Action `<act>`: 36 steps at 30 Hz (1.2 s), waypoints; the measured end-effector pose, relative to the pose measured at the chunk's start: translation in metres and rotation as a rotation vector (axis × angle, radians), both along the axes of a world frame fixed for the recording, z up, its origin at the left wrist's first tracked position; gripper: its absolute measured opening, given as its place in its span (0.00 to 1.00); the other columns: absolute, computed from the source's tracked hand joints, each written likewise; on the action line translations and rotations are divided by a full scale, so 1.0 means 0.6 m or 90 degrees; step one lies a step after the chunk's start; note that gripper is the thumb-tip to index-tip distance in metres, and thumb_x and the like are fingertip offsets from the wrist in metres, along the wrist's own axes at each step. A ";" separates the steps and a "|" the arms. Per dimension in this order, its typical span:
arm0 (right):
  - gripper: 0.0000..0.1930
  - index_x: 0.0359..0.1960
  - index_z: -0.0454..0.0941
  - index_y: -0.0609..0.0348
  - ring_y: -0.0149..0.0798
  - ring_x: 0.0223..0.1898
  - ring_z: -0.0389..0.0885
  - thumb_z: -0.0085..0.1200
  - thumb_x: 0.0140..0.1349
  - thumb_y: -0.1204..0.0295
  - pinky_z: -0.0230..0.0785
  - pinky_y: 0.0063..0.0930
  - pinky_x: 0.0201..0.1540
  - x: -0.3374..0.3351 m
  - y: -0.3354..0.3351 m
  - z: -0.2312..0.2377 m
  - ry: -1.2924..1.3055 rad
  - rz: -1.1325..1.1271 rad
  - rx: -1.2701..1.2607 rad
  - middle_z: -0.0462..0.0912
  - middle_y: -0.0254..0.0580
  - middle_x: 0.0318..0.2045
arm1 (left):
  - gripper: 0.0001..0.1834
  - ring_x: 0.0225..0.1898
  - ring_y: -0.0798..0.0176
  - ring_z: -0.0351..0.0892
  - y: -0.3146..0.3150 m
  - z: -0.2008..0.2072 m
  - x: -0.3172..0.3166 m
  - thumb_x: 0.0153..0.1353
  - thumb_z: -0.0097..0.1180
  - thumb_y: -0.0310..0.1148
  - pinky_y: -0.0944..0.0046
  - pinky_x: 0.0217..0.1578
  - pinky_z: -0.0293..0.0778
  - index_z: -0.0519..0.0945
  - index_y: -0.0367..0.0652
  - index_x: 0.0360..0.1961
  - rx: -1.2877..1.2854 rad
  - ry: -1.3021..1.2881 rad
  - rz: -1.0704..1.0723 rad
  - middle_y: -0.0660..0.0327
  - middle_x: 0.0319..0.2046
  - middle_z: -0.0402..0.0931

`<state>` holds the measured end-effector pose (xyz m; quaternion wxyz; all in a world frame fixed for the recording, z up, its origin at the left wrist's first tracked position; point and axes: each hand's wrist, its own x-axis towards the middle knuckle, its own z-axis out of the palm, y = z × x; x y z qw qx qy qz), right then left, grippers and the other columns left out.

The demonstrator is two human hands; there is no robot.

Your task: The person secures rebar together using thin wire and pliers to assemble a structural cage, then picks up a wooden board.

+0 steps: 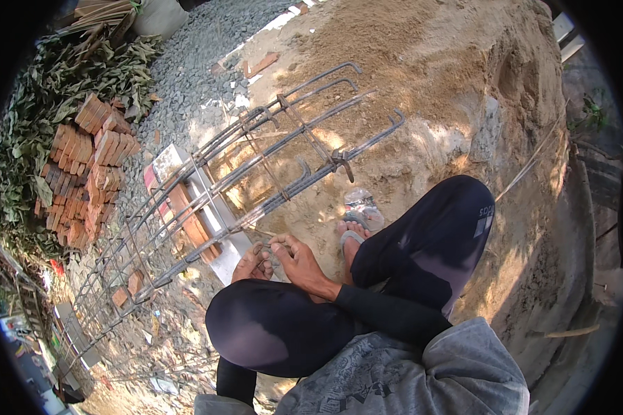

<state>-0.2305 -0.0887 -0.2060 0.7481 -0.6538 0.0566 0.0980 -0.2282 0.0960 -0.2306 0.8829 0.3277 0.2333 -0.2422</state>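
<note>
Both hands are close tog. just beside the near side of the rebar cage (256,213), fingers curled in; right hand (298,261) looks pinched, thumb to forefinger, on thin grey strands (270,250), prob. wire, while left hand (252,264) sits right next to it, grip unclear, can't tell if it's holding too. Strands prob. v. light, bendy but springy, w/ sharp ends; best held mid-length, tips kept off the skin. Cage, lying aslant w/ a pale beam (232,259) and bricks (190,221) under it, is prob. heavy, stiff as a whole, rough not slippery; take hold of the long bars, clear of hooked ends. Hard to make out: strand count + length, b/c fingers cover most; also the dark metal piece (340,159) on the near bar. Cage's lower-left end blurs into clutter; left forearm's mostly hidden behind the knee.
</note>
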 end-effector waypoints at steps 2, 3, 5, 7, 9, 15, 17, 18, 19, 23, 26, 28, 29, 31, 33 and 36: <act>0.14 0.52 0.76 0.65 0.20 0.33 0.72 0.49 0.76 0.66 0.65 0.20 0.32 0.002 0.005 -0.009 0.051 -0.026 -0.001 0.80 0.36 0.36 | 0.17 0.39 0.63 0.83 -0.009 -0.009 0.007 0.72 0.58 0.37 0.64 0.44 0.81 0.77 0.40 0.57 0.079 -0.047 -0.022 0.59 0.40 0.83; 0.14 0.52 0.75 0.65 0.21 0.33 0.72 0.48 0.76 0.65 0.66 0.21 0.33 0.004 0.008 -0.016 0.024 -0.041 0.005 0.80 0.36 0.35 | 0.17 0.39 0.62 0.83 -0.010 -0.012 0.011 0.73 0.57 0.38 0.63 0.45 0.81 0.78 0.39 0.56 0.155 -0.094 -0.042 0.59 0.41 0.83; 0.15 0.53 0.75 0.65 0.21 0.32 0.72 0.48 0.76 0.65 0.66 0.22 0.33 0.005 0.017 -0.020 -0.001 -0.055 0.014 0.80 0.36 0.35 | 0.17 0.40 0.62 0.83 -0.010 -0.017 0.017 0.73 0.56 0.38 0.61 0.47 0.80 0.79 0.38 0.55 0.139 -0.121 -0.049 0.59 0.39 0.83; 0.15 0.55 0.74 0.64 0.23 0.29 0.73 0.48 0.76 0.65 0.67 0.25 0.31 0.006 0.026 -0.016 -0.048 -0.101 0.045 0.80 0.36 0.31 | 0.16 0.41 0.62 0.82 -0.009 -0.020 0.020 0.74 0.55 0.39 0.60 0.48 0.80 0.79 0.38 0.53 0.123 -0.145 -0.056 0.59 0.38 0.83; 0.14 0.54 0.76 0.63 0.25 0.27 0.73 0.49 0.75 0.66 0.67 0.27 0.30 0.011 0.013 0.000 0.004 -0.071 -0.004 0.81 0.37 0.29 | 0.17 0.38 0.61 0.79 -0.004 -0.020 0.019 0.74 0.54 0.42 0.57 0.46 0.76 0.80 0.38 0.49 0.056 -0.062 -0.024 0.60 0.33 0.80; 0.11 0.47 0.83 0.57 0.46 0.26 0.83 0.52 0.72 0.67 0.73 0.37 0.33 0.020 -0.029 0.017 -0.073 -0.029 -0.201 0.84 0.52 0.27 | 0.19 0.36 0.58 0.70 0.009 -0.039 0.021 0.75 0.48 0.49 0.53 0.44 0.68 0.80 0.43 0.42 -0.135 -0.036 -0.118 0.64 0.25 0.71; 0.11 0.46 0.84 0.57 0.47 0.27 0.83 0.53 0.71 0.67 0.74 0.37 0.34 0.021 -0.036 0.020 -0.133 -0.030 -0.233 0.84 0.54 0.29 | 0.18 0.36 0.60 0.72 0.008 -0.017 0.024 0.75 0.49 0.47 0.55 0.44 0.69 0.81 0.42 0.42 -0.105 -0.023 -0.116 0.64 0.26 0.73; 0.11 0.47 0.85 0.57 0.48 0.28 0.84 0.53 0.71 0.67 0.74 0.37 0.35 0.021 -0.041 0.025 -0.122 -0.010 -0.229 0.85 0.54 0.31 | 0.17 0.37 0.61 0.74 0.003 -0.006 0.024 0.76 0.50 0.45 0.57 0.45 0.71 0.81 0.41 0.41 -0.078 -0.009 -0.117 0.64 0.27 0.75; 0.11 0.47 0.85 0.57 0.49 0.30 0.85 0.54 0.70 0.67 0.75 0.37 0.35 0.022 -0.045 0.030 -0.111 0.009 -0.225 0.86 0.54 0.32 | 0.17 0.37 0.61 0.74 0.001 -0.009 0.022 0.76 0.50 0.45 0.57 0.45 0.71 0.81 0.41 0.41 -0.083 -0.007 -0.117 0.64 0.27 0.75; 0.11 0.47 0.85 0.58 0.50 0.33 0.87 0.55 0.69 0.68 0.75 0.38 0.38 0.026 -0.057 0.054 -0.084 0.085 -0.170 0.87 0.54 0.36 | 0.15 0.39 0.66 0.80 0.002 0.004 0.021 0.74 0.53 0.37 0.63 0.46 0.75 0.83 0.36 0.49 0.313 -0.158 -0.196 0.61 0.35 0.82; 0.12 0.48 0.85 0.59 0.41 0.27 0.83 0.57 0.70 0.67 0.74 0.35 0.32 0.024 -0.062 0.051 -0.069 0.103 -0.172 0.87 0.50 0.33 | 0.17 0.41 0.65 0.83 -0.002 0.005 0.022 0.72 0.56 0.34 0.64 0.48 0.76 0.82 0.32 0.55 0.440 -0.197 -0.229 0.59 0.39 0.85; 0.11 0.45 0.86 0.60 0.46 0.32 0.86 0.57 0.69 0.67 0.75 0.38 0.35 0.031 -0.071 0.037 -0.121 0.050 -0.236 0.87 0.51 0.35 | 0.15 0.40 0.65 0.84 -0.018 0.013 0.017 0.71 0.57 0.31 0.63 0.46 0.77 0.83 0.34 0.54 0.565 -0.217 -0.298 0.58 0.39 0.86; 0.11 0.45 0.86 0.60 0.46 0.32 0.86 0.57 0.69 0.67 0.75 0.38 0.35 0.035 -0.072 0.033 -0.121 0.054 -0.236 0.87 0.51 0.35 | 0.15 0.40 0.65 0.84 -0.014 0.010 0.015 0.71 0.57 0.31 0.63 0.46 0.77 0.83 0.34 0.54 0.566 -0.214 -0.294 0.58 0.39 0.86; 0.11 0.45 0.86 0.57 0.55 0.36 0.86 0.55 0.68 0.67 0.76 0.42 0.40 0.041 -0.076 0.026 -0.157 0.062 -0.301 0.87 0.53 0.36 | 0.14 0.38 0.62 0.85 -0.005 0.003 0.016 0.68 0.58 0.28 0.63 0.42 0.77 0.84 0.38 0.53 0.653 -0.325 -0.363 0.55 0.37 0.86; 0.10 0.44 0.86 0.55 0.56 0.36 0.86 0.56 0.68 0.67 0.76 0.44 0.39 0.040 -0.084 0.037 -0.159 0.096 -0.363 0.87 0.52 0.36 | 0.14 0.37 0.57 0.86 -0.006 0.022 0.027 0.67 0.58 0.27 0.62 0.41 0.78 0.85 0.41 0.52 0.750 -0.404 -0.377 0.53 0.36 0.85; 0.10 0.43 0.87 0.57 0.56 0.36 0.85 0.57 0.67 0.67 0.76 0.44 0.38 0.039 -0.090 0.038 -0.215 0.199 -0.470 0.87 0.52 0.34 | 0.15 0.37 0.49 0.85 0.012 0.032 0.035 0.64 0.58 0.24 0.59 0.39 0.78 0.86 0.44 0.51 0.917 -0.541 -0.397 0.49 0.35 0.83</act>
